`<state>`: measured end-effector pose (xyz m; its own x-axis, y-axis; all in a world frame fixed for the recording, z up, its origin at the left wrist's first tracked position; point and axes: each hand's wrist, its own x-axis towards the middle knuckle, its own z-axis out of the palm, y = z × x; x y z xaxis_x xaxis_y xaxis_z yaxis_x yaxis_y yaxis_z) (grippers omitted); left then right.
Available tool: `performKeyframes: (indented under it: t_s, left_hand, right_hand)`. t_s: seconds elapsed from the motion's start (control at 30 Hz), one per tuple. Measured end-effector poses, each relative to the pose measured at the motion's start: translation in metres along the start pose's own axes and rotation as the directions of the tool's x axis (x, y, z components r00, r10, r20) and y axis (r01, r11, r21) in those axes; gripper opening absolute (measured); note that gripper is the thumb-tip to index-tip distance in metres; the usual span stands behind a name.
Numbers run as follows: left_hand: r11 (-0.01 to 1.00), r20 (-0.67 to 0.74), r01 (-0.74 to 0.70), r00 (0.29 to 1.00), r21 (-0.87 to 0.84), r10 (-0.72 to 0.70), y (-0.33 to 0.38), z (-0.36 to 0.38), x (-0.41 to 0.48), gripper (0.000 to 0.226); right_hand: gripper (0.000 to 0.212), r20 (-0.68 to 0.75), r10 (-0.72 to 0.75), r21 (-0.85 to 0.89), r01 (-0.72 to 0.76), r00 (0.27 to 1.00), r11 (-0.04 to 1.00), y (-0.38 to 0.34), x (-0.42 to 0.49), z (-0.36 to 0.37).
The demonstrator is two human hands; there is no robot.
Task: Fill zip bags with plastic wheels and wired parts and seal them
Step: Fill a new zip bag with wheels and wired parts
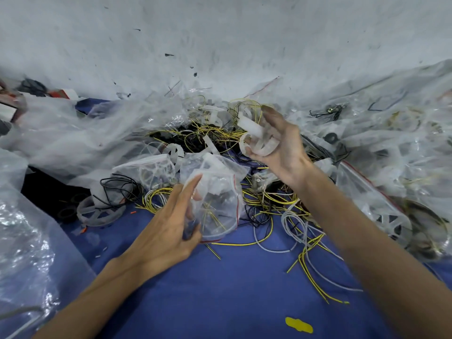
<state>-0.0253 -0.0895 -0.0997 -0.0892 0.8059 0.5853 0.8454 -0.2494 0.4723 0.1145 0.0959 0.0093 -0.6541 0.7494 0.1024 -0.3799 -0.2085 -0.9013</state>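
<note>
Wires [276, 209] litter a blue counter [220, 289] where fingers of the left hand [168, 226] pinch a part-filled zip bag [220, 192] and fingers of the right hand [281, 152] curl around white plastic wheels [259, 143] just beyond it, so filling looks unfinished and sealing not yet done.

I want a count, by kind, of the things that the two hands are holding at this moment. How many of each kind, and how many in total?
Clear plastic zip bag with red strip, in the left hand: 1
Translucent white plastic wheels, in the right hand: 2, as far as they show
Total: 3
</note>
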Motion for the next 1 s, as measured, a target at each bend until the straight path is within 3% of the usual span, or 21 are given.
performKeyframes:
  t_s: [0.1,0.2,0.3,0.37,0.47,0.53,0.63,0.73,0.8,0.87,1.0]
  left_hand:
    - [1.0,-0.014,-0.005,1.0,0.004,0.005,0.0,0.002,-0.001,0.1]
    - [1.0,-0.078,0.014,0.997,0.008,-0.013,0.003,0.005,-0.001,0.094]
    - [0.997,-0.168,-0.047,0.984,0.069,0.058,0.011,0.006,0.003,0.063]
    - [0.992,-0.198,-0.071,0.976,0.102,0.09,0.013,0.007,0.004,0.059]
    - [0.999,-0.226,0.034,0.973,-0.038,-0.042,0.012,0.008,0.002,0.082]
    - [0.998,-0.269,0.037,0.962,-0.057,-0.051,0.013,0.008,0.0,0.083]
    - [0.998,-0.325,0.03,0.945,-0.046,-0.044,0.017,0.006,0.001,0.085]
    - [1.0,-0.322,0.013,0.947,0.007,-0.01,0.02,0.008,0.0,0.083]
    - [0.998,-0.302,-0.007,0.953,0.056,0.023,0.02,0.009,0.001,0.077]
    - [0.996,-0.284,-0.025,0.958,0.09,0.049,0.019,0.008,0.001,0.069]
    - [0.997,-0.279,-0.049,0.958,0.06,0.063,0.022,0.006,0.0,0.071]
  right_hand:
    - [0.038,0.271,0.099,0.055,-0.118,0.957,0.991,-0.005,-0.033,0.011]
    - [0.069,0.538,0.207,0.031,-0.264,0.817,0.964,0.01,-0.055,0.026]
    - [0.102,0.627,0.344,-0.095,-0.371,0.699,0.924,0.034,-0.066,0.039]
    - [0.095,0.618,0.393,-0.156,-0.383,0.681,0.91,0.045,-0.069,0.042]
    - [0.051,0.552,0.402,-0.214,-0.341,0.731,0.915,0.045,-0.065,0.037]
    - [0.037,0.491,0.392,-0.197,-0.339,0.778,0.92,0.037,-0.062,0.028]
    - [0.032,0.417,0.402,-0.391,-0.238,0.816,0.889,0.03,-0.057,0.018]
    - [0.04,0.344,0.36,-0.707,-0.014,0.867,0.707,0.032,-0.057,0.021]
    - [0.04,0.349,0.34,-0.781,0.07,0.873,0.621,0.034,-0.057,0.028]
    - [0.037,0.333,0.359,-0.802,0.061,0.872,0.594,0.036,-0.059,0.034]
    - [0.049,0.256,0.276,-0.898,0.121,0.926,0.424,0.044,-0.056,0.037]
